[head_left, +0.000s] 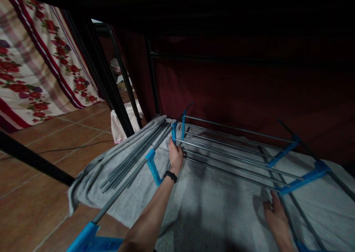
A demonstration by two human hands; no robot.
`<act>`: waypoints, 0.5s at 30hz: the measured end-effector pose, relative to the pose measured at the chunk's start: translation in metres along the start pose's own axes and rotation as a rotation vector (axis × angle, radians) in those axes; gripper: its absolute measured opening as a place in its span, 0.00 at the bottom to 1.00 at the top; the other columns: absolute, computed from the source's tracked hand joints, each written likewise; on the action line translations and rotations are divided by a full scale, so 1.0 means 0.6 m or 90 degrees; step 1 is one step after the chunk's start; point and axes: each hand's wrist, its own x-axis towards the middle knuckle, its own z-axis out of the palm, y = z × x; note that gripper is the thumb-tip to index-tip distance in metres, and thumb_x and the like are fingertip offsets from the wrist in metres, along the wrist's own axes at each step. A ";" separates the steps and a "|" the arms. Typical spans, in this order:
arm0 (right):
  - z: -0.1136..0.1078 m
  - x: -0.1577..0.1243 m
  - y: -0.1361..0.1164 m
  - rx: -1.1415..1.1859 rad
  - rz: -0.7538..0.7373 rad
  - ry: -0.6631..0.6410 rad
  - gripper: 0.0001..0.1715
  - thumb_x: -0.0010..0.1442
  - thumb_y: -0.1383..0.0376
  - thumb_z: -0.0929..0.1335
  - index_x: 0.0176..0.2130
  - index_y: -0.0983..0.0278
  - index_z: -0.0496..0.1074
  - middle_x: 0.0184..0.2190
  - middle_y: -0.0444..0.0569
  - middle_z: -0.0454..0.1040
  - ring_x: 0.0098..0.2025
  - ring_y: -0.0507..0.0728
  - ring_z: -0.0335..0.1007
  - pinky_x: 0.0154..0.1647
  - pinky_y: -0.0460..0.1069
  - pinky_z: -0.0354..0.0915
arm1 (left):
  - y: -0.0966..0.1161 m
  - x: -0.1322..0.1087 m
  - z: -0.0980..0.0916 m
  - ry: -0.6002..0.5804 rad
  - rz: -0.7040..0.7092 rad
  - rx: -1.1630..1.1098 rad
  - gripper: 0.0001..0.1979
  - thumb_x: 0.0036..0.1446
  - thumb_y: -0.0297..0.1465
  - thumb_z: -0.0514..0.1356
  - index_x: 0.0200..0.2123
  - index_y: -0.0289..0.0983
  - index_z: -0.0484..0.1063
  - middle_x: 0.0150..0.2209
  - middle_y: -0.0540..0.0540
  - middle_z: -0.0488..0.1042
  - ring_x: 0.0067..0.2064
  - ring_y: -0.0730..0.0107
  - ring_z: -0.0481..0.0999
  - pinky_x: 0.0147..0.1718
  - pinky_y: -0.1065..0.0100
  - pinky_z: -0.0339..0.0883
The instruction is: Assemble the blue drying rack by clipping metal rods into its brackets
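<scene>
A rack of thin grey metal tubes (222, 145) joined by blue plastic brackets lies across a grey cloth. My left hand (176, 157), with a black band on its wrist, has its fingers closed on the lower end of a blue bracket (173, 132) at the rack's left side. My right hand (276, 218) is at the right, just below the near end of another blue bracket (305, 178). Its fingers are curled, and what they hold, if anything, is hard to make out. A long pole (119, 194) with a blue bracket (153, 167) slants past my left forearm.
Several loose grey tubes (135, 157) lie bundled on the grey cloth (210, 207) at the left. Black metal posts (111, 74) stand beyond them. A dark red curtain (235, 93) hangs behind. A flowered cloth (47, 59) hangs above the tiled floor (55, 155), where a cable (83, 147) runs.
</scene>
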 end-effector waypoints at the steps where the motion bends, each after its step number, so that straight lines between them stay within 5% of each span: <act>1: 0.007 -0.015 -0.007 -0.007 -0.007 -0.020 0.44 0.57 0.46 0.62 0.66 0.63 0.63 0.61 0.64 0.70 0.61 0.77 0.68 0.59 0.71 0.67 | -0.002 -0.008 0.000 0.005 0.001 0.004 0.35 0.65 0.24 0.52 0.72 0.23 0.47 0.72 0.22 0.52 0.75 0.49 0.51 0.72 0.52 0.48; 9: 0.065 -0.099 -0.009 -0.054 -0.190 -0.058 0.32 0.62 0.50 0.61 0.56 0.65 0.73 0.60 0.64 0.71 0.62 0.75 0.69 0.64 0.70 0.66 | -0.023 -0.117 -0.004 0.005 0.007 0.088 0.36 0.63 0.23 0.53 0.72 0.37 0.51 0.74 0.32 0.50 0.75 0.50 0.52 0.73 0.49 0.53; 12: 0.073 -0.101 0.008 -0.083 -0.258 -0.025 0.29 0.64 0.51 0.60 0.56 0.61 0.74 0.59 0.62 0.73 0.61 0.73 0.70 0.61 0.69 0.69 | -0.034 -0.177 -0.021 -0.064 0.013 0.095 0.30 0.63 0.24 0.54 0.68 0.44 0.61 0.73 0.38 0.55 0.73 0.52 0.57 0.71 0.48 0.58; 15: 0.075 -0.101 0.020 -0.129 -0.302 -0.019 0.29 0.67 0.53 0.58 0.58 0.64 0.71 0.60 0.63 0.71 0.61 0.71 0.70 0.60 0.69 0.69 | -0.043 -0.248 -0.048 -0.167 0.039 0.073 0.25 0.63 0.24 0.53 0.62 0.40 0.69 0.71 0.38 0.60 0.72 0.52 0.60 0.69 0.48 0.60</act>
